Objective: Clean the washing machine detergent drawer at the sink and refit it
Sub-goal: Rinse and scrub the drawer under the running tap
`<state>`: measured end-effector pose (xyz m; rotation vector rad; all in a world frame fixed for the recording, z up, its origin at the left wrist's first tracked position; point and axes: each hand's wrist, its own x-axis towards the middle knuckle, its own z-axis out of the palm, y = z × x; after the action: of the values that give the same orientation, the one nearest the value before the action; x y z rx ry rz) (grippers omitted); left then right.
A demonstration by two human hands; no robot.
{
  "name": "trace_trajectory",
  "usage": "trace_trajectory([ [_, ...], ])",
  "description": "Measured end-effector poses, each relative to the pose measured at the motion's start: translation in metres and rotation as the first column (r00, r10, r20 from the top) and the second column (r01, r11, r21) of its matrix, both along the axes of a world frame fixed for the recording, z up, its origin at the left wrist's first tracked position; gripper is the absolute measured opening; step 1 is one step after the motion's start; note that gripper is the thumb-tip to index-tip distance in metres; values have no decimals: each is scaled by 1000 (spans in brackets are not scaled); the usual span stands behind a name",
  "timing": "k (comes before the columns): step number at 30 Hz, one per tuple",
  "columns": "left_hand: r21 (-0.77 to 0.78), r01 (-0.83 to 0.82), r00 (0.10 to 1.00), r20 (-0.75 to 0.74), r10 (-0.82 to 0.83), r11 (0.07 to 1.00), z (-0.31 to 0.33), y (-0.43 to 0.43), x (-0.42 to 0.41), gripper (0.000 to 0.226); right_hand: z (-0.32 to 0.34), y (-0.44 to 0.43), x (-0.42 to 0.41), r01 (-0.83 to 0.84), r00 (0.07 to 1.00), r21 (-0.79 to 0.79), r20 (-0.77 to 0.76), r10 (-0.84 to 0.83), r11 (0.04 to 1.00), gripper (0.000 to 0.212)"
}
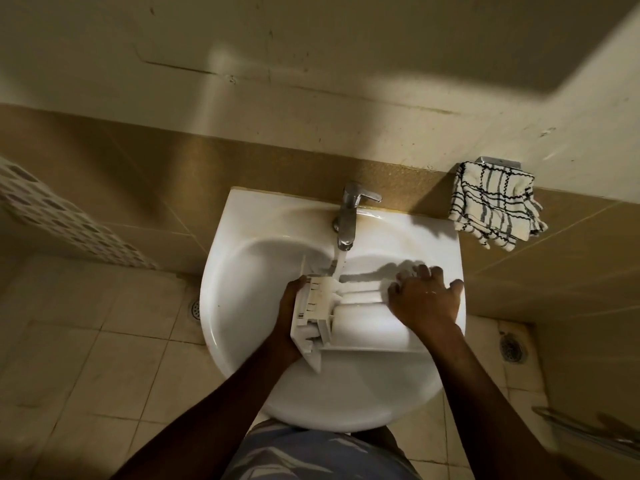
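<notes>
Head: left hand (288,308) grips drawer (363,322) end (fingers hidden); right hand (426,299) splayed, presses other end.

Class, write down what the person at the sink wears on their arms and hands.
Both the left arm and right arm are bare, with no sleeves in view. The left hand and right hand show no gloves or watch.
</notes>
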<state>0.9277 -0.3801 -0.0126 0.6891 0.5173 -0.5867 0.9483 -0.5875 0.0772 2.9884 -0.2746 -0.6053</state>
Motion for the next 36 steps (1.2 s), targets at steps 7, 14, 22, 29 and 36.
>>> trace_trajectory([
  [7, -24, -64, 998, 4, 64, 998, 3, -26, 14, 41, -21, 58, 15, -275, 960, 219, 117, 254, 936, 47],
  [14, -101, -126, 990, 43, 131, 987, -8, -30, 15, 50, -27, 63, -17, -364, 929, 311, 191, 317, 878, 59],
  [22, -70, -178, 978, 95, 184, 982, -7, -31, 15, 47, -33, 70, 3, -472, 879, 267, 79, 469, 840, 57],
  [29, -142, -158, 986, 31, 164, 977, -17, -29, 15, 57, -35, 81, -35, -460, 884, 301, 242, 399, 835, 53],
  [36, -134, -184, 980, 51, 192, 974, -17, -31, 16, 57, -37, 73, -25, -474, 868, 225, 281, 410, 851, 56],
])
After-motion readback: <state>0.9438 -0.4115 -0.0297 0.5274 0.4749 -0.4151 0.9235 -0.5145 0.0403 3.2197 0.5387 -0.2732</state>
